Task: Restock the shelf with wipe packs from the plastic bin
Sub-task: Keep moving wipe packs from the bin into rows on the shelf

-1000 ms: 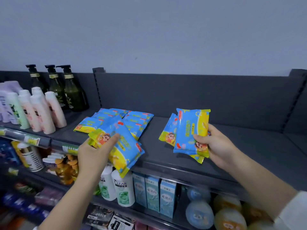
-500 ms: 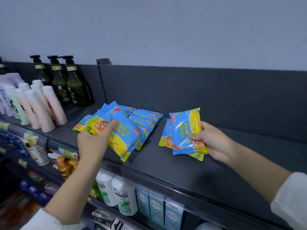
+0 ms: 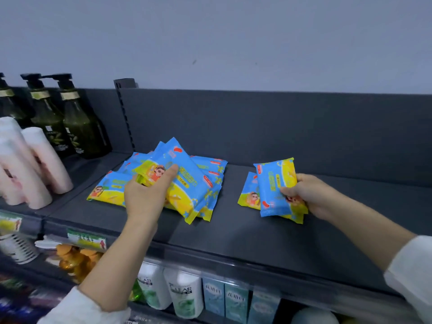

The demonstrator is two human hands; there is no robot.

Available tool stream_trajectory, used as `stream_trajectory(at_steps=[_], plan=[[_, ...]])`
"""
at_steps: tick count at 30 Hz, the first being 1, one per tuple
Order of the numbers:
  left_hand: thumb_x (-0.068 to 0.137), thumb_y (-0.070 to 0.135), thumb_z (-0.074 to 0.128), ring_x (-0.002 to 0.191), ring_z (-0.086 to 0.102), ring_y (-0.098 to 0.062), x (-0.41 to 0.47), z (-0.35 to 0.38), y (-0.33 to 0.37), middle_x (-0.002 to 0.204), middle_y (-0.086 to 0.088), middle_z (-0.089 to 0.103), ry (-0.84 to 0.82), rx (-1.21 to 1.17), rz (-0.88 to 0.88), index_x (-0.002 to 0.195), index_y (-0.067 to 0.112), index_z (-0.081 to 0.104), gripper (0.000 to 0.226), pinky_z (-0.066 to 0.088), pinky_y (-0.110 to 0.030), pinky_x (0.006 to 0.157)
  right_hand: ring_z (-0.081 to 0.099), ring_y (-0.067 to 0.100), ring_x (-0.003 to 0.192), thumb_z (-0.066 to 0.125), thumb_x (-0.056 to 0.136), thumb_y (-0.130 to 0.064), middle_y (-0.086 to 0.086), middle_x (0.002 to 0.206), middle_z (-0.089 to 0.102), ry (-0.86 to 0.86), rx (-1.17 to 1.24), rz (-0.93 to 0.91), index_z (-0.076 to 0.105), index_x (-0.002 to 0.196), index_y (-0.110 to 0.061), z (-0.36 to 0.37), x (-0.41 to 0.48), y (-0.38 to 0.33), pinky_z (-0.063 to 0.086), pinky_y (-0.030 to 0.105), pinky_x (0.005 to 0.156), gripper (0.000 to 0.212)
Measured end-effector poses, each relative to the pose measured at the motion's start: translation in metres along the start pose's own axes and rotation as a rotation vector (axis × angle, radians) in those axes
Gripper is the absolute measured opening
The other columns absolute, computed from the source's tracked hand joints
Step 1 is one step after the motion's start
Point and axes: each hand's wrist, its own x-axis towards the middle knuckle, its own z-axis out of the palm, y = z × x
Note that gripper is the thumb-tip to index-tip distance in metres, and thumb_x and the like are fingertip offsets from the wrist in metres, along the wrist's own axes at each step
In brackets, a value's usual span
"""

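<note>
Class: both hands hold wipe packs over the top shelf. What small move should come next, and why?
Probably lower the left hand and release its grip on the blue-and-yellow plastic wipe packs, laying them on the pile of matching packs on the dark grey metal shelf. They are tilted right over that pile, so little travel is needed.

The left hand (image 3: 145, 197) grips a wipe pack (image 3: 184, 178) on top of a pile of packs (image 3: 210, 167), which spreads across the shelf (image 3: 233, 232) under and behind the grip. Tubes (image 3: 46, 160) stand left of it, with pump bottles (image 3: 77, 127) behind them. The right hand (image 3: 308, 195) grips a second pack (image 3: 273, 188), and another pack (image 3: 249, 195) touches it on the grip's left. Shampoo bottles (image 3: 184, 295) and cartons (image 3: 236, 298) stand under the shelf.
</note>
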Motion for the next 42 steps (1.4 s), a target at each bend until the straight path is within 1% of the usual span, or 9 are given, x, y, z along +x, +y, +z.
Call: stream_trajectory(at_steps=[4,8,11,15,23,27,32,37,42], plan=[[0.070,0.028,0.081,0.056,0.064,-0.008,0.011,-0.002,-0.002,0.069,-0.001,0.068,-0.075,-0.036,-0.003,0.066,0.016,0.062,0.023,0.048,-0.018,0.046,0.062,0.020,0.072,0.065,0.085,-0.006,0.010,0.089,0.067,0.189,-0.145,-0.018,0.062,0.101,-0.007,0.007,-0.003,0.003,0.053,0.033,0.069,0.016],[0.070,0.030,0.080,0.064,0.067,-0.014,0.022,-0.007,-0.003,0.075,-0.004,0.071,-0.156,-0.065,-0.037,0.073,0.014,0.066,0.022,0.054,-0.025,0.053,0.066,0.027,0.092,0.068,0.084,-0.020,0.010,0.100,0.070,0.340,-0.304,-0.004,0.066,0.097,-0.008,0.014,-0.009,0.008,0.052,0.040,0.087,0.018],[0.070,0.029,0.080,0.068,0.068,-0.017,0.030,-0.010,-0.004,0.074,-0.003,0.071,-0.196,-0.092,-0.030,0.069,0.017,0.066,0.019,0.055,-0.024,0.054,0.043,0.033,0.124,0.063,0.087,-0.033,0.013,0.130,0.054,0.481,-0.678,-0.007,0.055,0.125,-0.008,0.023,-0.021,0.000,0.036,0.040,0.100,0.046],[0.067,0.034,0.082,0.078,0.071,-0.023,0.036,-0.013,-0.005,0.078,-0.006,0.074,-0.255,-0.100,-0.063,0.069,0.016,0.068,0.023,0.058,-0.042,0.074,0.029,0.030,0.133,0.061,0.088,-0.032,0.012,0.141,0.040,0.620,-0.625,-0.240,0.045,0.136,-0.016,0.051,-0.044,-0.015,0.029,0.035,0.106,0.053],[0.070,0.030,0.080,0.078,0.070,-0.030,0.025,-0.012,0.008,0.081,-0.015,0.072,-0.322,-0.159,-0.099,0.067,0.014,0.067,0.021,0.058,-0.051,0.074,0.045,0.006,0.119,0.072,0.076,-0.045,-0.008,0.136,0.045,0.075,-0.456,-0.469,0.038,0.139,-0.029,0.140,-0.074,-0.047,0.040,0.026,0.099,0.073],[0.072,0.027,0.079,0.076,0.071,-0.025,0.022,-0.016,0.015,0.078,-0.008,0.073,-0.393,-0.181,-0.118,0.068,0.015,0.067,0.017,0.058,-0.045,0.075,0.047,0.005,0.112,0.077,0.071,-0.043,-0.009,0.126,0.045,0.093,-0.471,-0.485,0.042,0.135,-0.030,0.151,-0.067,-0.053,0.041,0.020,0.087,0.075],[0.074,0.039,0.075,0.081,0.070,-0.023,0.030,-0.027,0.014,0.084,-0.007,0.073,-0.546,-0.129,-0.160,0.083,0.011,0.069,0.030,0.058,-0.039,0.072,0.066,0.022,0.095,0.083,0.069,-0.023,0.005,0.120,0.053,0.005,-0.226,-0.389,0.058,0.118,-0.026,0.154,-0.057,-0.049,0.060,0.039,0.072,0.055],[0.075,0.047,0.060,0.087,0.068,-0.021,0.041,-0.045,0.019,0.094,-0.010,0.071,-0.704,-0.209,-0.201,0.103,0.009,0.062,0.047,0.057,-0.028,0.069,0.069,0.024,0.088,0.076,0.076,-0.011,0.006,0.099,0.070,0.016,-0.193,-0.410,0.063,0.102,-0.017,0.153,-0.059,-0.054,0.058,0.042,0.078,0.029],[0.092,0.028,0.053,0.086,0.068,-0.020,0.053,-0.057,0.017,0.094,-0.010,0.070,-0.780,-0.231,-0.249,0.100,0.011,0.060,0.021,0.057,-0.028,0.072,0.067,0.016,0.078,0.075,0.077,-0.009,0.003,0.093,0.070,0.016,-0.221,-0.422,0.063,0.100,-0.011,0.148,-0.060,-0.058,0.057,0.033,0.073,0.026]])
